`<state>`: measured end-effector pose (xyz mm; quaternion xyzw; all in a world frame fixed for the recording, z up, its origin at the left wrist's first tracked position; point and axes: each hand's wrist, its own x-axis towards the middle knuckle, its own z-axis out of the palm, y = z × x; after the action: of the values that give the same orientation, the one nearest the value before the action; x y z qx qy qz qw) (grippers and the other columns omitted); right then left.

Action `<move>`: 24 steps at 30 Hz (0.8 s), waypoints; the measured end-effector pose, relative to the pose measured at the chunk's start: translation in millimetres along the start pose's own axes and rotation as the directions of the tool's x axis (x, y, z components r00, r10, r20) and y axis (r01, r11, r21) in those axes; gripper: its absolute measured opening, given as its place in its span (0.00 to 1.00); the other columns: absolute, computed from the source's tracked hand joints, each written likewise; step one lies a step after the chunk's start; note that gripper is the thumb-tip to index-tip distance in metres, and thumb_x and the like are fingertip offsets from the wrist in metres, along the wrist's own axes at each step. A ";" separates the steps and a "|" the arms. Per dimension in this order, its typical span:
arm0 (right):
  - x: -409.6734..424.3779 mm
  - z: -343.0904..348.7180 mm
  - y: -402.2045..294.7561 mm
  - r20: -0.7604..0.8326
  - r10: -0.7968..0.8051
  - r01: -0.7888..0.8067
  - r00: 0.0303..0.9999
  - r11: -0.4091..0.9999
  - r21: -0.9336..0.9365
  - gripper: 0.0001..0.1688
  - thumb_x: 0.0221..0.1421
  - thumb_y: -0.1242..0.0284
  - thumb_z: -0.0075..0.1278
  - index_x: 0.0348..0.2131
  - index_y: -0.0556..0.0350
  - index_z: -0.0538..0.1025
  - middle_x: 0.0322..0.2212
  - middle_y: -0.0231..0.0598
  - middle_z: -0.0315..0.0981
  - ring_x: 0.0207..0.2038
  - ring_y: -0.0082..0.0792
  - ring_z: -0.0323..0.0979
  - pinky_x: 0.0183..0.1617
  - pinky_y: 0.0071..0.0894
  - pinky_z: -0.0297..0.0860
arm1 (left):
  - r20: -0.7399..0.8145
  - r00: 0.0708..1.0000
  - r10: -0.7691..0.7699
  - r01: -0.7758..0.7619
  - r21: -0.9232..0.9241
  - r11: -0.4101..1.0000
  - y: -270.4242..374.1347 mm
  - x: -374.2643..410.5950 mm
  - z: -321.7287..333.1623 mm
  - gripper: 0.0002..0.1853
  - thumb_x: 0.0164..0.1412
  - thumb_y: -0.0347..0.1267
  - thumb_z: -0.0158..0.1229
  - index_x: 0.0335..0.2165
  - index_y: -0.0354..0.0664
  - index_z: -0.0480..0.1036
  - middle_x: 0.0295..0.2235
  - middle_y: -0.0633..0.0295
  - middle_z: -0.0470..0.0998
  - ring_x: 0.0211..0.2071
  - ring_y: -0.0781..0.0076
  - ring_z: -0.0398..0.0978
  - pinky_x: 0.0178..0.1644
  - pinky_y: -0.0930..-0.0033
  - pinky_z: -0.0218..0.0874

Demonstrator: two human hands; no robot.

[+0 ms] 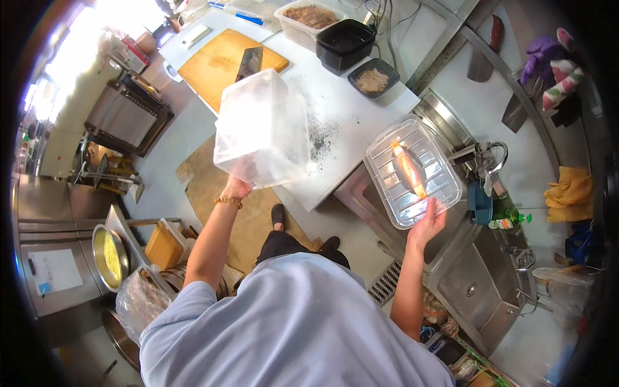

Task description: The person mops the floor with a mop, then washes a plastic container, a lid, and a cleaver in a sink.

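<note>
My left hand (239, 181) grips a deep translucent plastic container (261, 128) by its lower end, raised over the near left edge of the white worktable (348, 113). A beaded bracelet circles that wrist. In my right hand (427, 223) is a clear ribbed plastic lid (387, 186), held by one corner above the sink's left end. An orange-and-white strip (408, 169) shows at the lid's middle. Dark specks (321, 138) are scattered on the worktable between the two. Behind the container lies a wooden cutting board (217, 58) with a cleaver (250, 62) on it, partly hidden.
At the worktable's back stand a tub of brown food (309, 17), a black container (346, 41) and a black tray of pale food (373, 80). A steel sink (476, 285) with faucets runs along the right. Cardboard (203, 181) covers floor at left; a steel bowl (110, 259) stands nearby.
</note>
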<state>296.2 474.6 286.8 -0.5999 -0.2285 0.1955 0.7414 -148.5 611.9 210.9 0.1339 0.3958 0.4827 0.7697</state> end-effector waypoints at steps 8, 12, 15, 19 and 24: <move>-36.6 83.0 -18.1 -0.017 -0.153 0.145 0.988 0.965 -0.217 0.09 0.59 0.73 0.47 0.33 0.64 0.68 0.27 0.41 0.73 0.27 0.29 0.74 0.27 0.27 0.72 | 0.499 0.833 -0.238 0.308 -0.061 0.949 42.5 116.1 -51.6 0.21 0.67 0.37 0.41 0.54 0.40 0.64 0.35 0.64 0.74 0.32 0.76 0.73 0.34 0.75 0.69; -71.6 102.6 -32.0 -0.119 -0.167 0.125 0.979 0.946 -0.299 0.09 0.59 0.74 0.48 0.33 0.64 0.68 0.29 0.41 0.73 0.29 0.29 0.74 0.28 0.26 0.72 | -0.030 0.950 -0.310 0.310 0.208 0.928 61.9 128.9 24.6 0.22 0.67 0.46 0.41 0.46 0.41 0.70 0.23 0.71 0.69 0.21 0.81 0.65 0.20 0.75 0.60; -96.9 129.8 -35.5 -0.109 -0.189 0.140 0.976 0.925 -0.352 0.08 0.58 0.74 0.48 0.33 0.64 0.69 0.31 0.41 0.73 0.30 0.29 0.73 0.31 0.26 0.72 | 0.058 0.953 -0.296 0.241 0.445 0.863 74.5 180.9 -27.3 0.19 0.66 0.41 0.44 0.46 0.40 0.69 0.26 0.67 0.74 0.22 0.77 0.71 0.27 0.75 0.66; -104.1 125.0 -53.4 -0.006 -0.527 0.345 0.850 0.565 -0.749 0.07 0.57 0.74 0.51 0.33 0.61 0.72 0.30 0.38 0.72 0.32 0.32 0.70 0.40 0.32 0.68 | 0.020 0.997 -0.071 0.033 0.736 0.676 84.6 201.9 -26.4 0.20 0.63 0.45 0.49 0.40 0.40 0.73 0.17 0.69 0.68 0.19 0.79 0.66 0.22 0.74 0.60; -80.5 102.2 -106.1 0.131 -0.696 0.320 0.706 0.149 -0.935 0.13 0.56 0.69 0.52 0.28 0.61 0.69 0.23 0.45 0.69 0.27 0.46 0.69 0.30 0.42 0.64 | 0.109 0.964 0.243 -0.223 0.830 0.511 88.0 199.1 -6.1 0.19 0.60 0.38 0.52 0.44 0.36 0.72 0.29 0.57 0.76 0.29 0.66 0.74 0.34 0.66 0.66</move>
<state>173.2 489.4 400.2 -0.8087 -0.3579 -0.3387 0.3212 -165.1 823.7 163.2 0.5307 0.5639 0.3356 0.5364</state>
